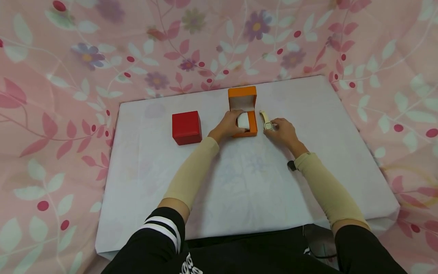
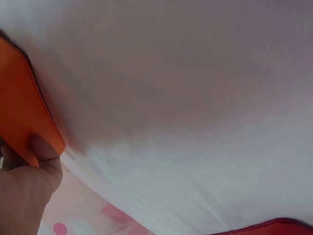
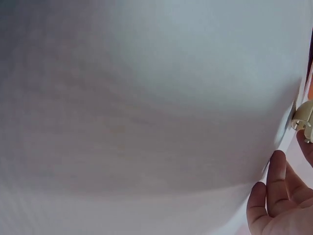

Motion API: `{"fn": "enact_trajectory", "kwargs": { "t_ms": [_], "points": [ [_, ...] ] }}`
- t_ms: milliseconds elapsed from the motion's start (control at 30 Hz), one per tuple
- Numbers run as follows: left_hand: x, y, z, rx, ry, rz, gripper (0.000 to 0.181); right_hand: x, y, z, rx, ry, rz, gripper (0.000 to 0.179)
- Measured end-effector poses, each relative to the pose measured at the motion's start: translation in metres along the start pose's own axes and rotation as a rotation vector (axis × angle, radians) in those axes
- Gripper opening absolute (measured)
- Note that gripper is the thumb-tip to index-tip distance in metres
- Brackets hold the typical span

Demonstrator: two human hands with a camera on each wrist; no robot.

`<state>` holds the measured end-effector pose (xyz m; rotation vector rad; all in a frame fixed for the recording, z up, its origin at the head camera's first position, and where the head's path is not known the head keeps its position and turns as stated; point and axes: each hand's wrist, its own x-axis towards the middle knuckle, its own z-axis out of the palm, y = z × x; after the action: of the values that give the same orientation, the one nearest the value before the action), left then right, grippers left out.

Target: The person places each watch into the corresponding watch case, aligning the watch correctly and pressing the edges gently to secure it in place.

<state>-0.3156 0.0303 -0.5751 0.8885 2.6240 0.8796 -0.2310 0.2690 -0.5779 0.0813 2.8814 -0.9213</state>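
Observation:
An orange watch box [image 1: 253, 122] stands with its lid raised toward the far edge of the table. Inside it sits a white cushion [image 1: 243, 120]. My left hand [image 1: 228, 124] reaches over the box's left side and pinches the cushion, fingers at its far end and thumb at its near end. In the left wrist view, part of that hand lies against the orange box wall [image 2: 22, 103]. Just right of the box, my right hand [image 1: 283, 131] pinches a pale gold wristwatch [image 1: 268, 125] by its case end, the strap pointing away. Only the watch's edge [image 3: 304, 115] shows in the right wrist view.
A closed red box [image 1: 186, 127] stands on the left of the white-covered table [image 1: 147, 182]. Pink floral cloth [image 1: 205, 49] hangs behind and around the table. A small dark object [image 1: 291, 165] sits at my right wrist, by the sleeve.

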Motion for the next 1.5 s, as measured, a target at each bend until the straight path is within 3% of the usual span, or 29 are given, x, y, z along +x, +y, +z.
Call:
{"fn": "enact_trajectory", "kwargs": {
  "t_ms": [233,500,700,867,1000,1267,1500],
  "points": [
    [-0.003,0.004,-0.003,0.049,0.004,0.005,0.068,0.003,-0.001,-0.001,0.008,-0.012,0.016,0.057],
    [-0.012,0.005,-0.006,-0.075,0.004,-0.076,0.072,0.002,-0.001,0.002,0.022,-0.023,0.001,0.056],
    [-0.017,0.01,-0.009,-0.058,0.027,-0.104,0.07,0.003,0.0,0.001,0.045,0.001,-0.047,0.053],
    [-0.02,0.013,-0.012,-0.04,0.051,-0.115,0.072,0.003,-0.002,-0.001,0.066,0.004,-0.026,0.057],
    [-0.023,0.012,-0.014,-0.087,0.084,-0.118,0.077,0.001,-0.001,-0.003,0.085,0.026,-0.016,0.057],
    [-0.033,0.013,-0.015,-0.181,0.117,-0.05,0.078,-0.007,0.002,-0.007,0.115,0.09,-0.044,0.055],
    [-0.05,0.018,-0.015,-0.221,0.099,0.033,0.076,-0.016,0.0,-0.012,0.11,0.097,-0.028,0.055]
  ]
}}
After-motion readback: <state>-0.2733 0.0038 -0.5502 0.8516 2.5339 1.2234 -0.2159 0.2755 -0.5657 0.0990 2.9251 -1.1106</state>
